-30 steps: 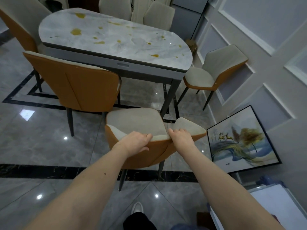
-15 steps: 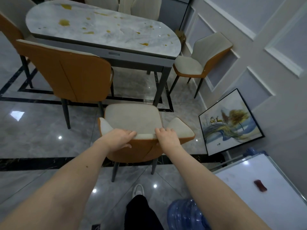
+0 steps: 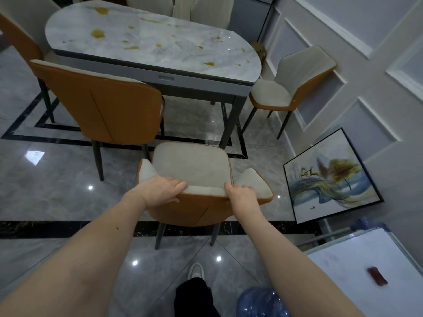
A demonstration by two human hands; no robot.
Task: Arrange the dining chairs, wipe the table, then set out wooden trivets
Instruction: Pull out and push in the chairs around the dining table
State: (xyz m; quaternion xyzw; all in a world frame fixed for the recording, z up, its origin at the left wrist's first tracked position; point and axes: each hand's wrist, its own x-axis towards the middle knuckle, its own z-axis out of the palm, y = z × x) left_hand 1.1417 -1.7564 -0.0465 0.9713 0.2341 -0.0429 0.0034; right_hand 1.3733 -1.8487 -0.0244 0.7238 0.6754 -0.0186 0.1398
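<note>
- Since a moment ago we have drawn back; more floor (image 3: 57, 193) shows between chair (image 3: 192, 170) and surface (image 3: 160, 42).
- Yellow-stained surface stands beyond.
- Chair faces it, just short of its corner leg.
- Left hand (image 3: 160, 191) and right hand (image 3: 242, 197) both clasp our chair's backrest top.

A single wide-angle view is given from the person's head, directed forward and steeply down. The table (image 3: 146, 42) is seen ahead from above, at close range.

Orange-and-cream chair (image 3: 194, 175), yellow-stained marble table (image 3: 160, 49)
</note>
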